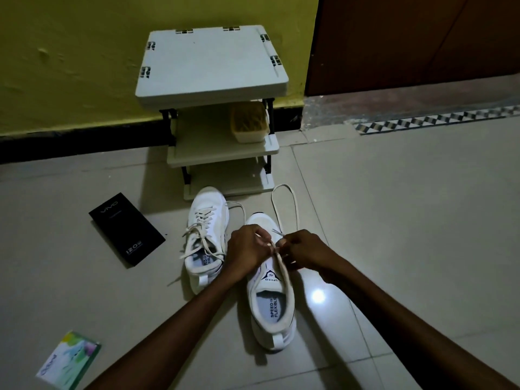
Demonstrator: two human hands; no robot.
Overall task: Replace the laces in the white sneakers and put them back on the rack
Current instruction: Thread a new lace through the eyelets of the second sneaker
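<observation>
Directly ahead on the tiled floor (394,192), the rack (211,60) stands at 12 o'clock against the wall. Both white sneakers lie between it and the person.

The nearer sneaker (274,311) has its long axis running from 6 to 12 o'clock, heel toward the person and toe toward the rack. The other sneaker (206,220) sits just beside it at 10 o'clock, loosely laced and pointing the same way.

The left hand (246,249) and right hand (305,249) meet over the nearer sneaker's eyelet rows. Both have their fingers curled and appear to pinch the lace (281,267), whose slack loops out past the toe toward 1 o'clock. Threading likely continues heelward, toward 6 o'clock, with both hands equally close. The left hand is nearer the second sneaker.
</observation>
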